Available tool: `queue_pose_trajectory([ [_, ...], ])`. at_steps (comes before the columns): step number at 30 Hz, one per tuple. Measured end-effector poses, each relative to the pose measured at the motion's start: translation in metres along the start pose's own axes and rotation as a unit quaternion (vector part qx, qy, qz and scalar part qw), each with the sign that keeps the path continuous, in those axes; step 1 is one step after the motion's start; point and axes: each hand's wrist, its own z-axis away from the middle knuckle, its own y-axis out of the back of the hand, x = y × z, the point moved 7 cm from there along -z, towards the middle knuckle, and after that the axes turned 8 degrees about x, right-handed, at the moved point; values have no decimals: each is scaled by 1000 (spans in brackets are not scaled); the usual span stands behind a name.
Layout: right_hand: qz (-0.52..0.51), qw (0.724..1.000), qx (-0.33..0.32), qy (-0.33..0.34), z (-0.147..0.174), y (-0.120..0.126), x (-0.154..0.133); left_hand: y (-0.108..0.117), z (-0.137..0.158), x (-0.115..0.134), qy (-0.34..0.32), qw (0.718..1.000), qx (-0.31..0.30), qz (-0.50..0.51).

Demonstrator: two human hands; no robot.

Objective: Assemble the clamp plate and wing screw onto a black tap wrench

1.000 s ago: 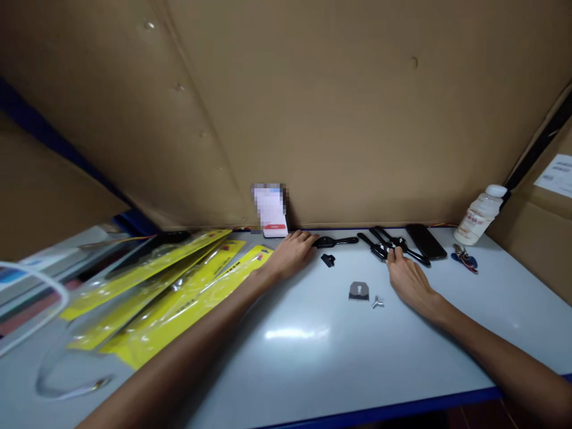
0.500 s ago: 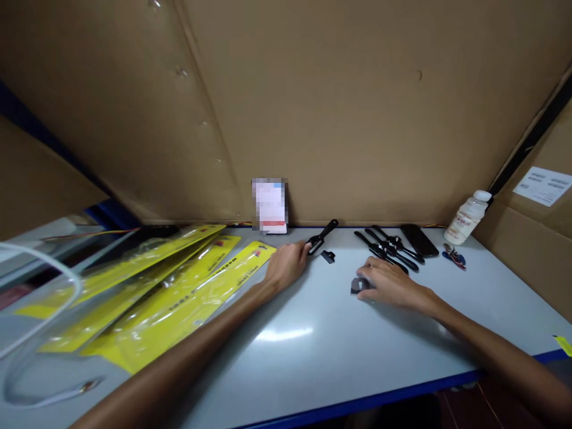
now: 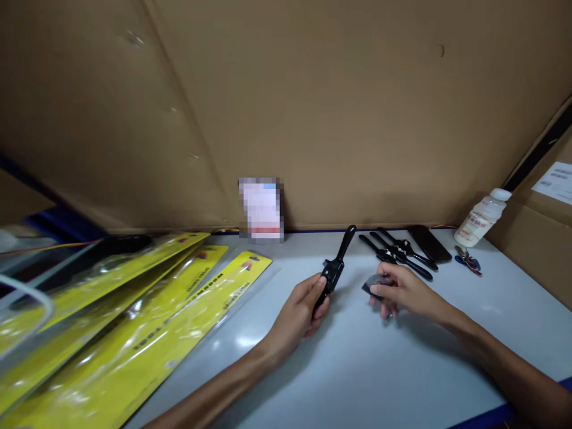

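My left hand (image 3: 304, 307) is closed around the lower handle of a black spokeshave (image 3: 333, 271), held tilted above the table with its other handle pointing up and away. The thumb presses on its middle part, where a small black piece sits. To the right, my right hand (image 3: 400, 289) pinches a thin dark grey flat blade (image 3: 376, 285) between thumb and fingers, apart from the spokeshave. A small shiny bit shows under the right fingers, too blurred to name. Behind the right hand lie several more black spokeshaves (image 3: 402, 253) side by side.
Yellow cards in clear plastic packaging (image 3: 179, 322) spread over the left side, crossed by a white cable (image 3: 33, 292). At the back stand a propped screen (image 3: 263, 211) and a milky bottle (image 3: 482, 219). A dark phone (image 3: 429, 243) and keys (image 3: 468, 260) lie at right.
My left hand has lifted the spokeshave off the table towards me. My right hand has raised the blade. The small black piece that lay beside the spokeshave is gone from the table.
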Motion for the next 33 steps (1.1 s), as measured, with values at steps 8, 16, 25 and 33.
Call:
queue_pose_trajectory([
  [8,-168,985,-15,-32,16,-30,2,-12,20,-4,-18,999,-2,-28],
  [16,-201,978,-36,-49,21,-31,4,-12,29,-1,-30,997,-11,-65],
  [25,-239,964,-69,-97,22,-38,3,-17,33,-9,-31,992,-51,-109],
  [33,-248,966,-31,-72,22,-33,2,-19,31,-8,-15,991,-76,-105],
])
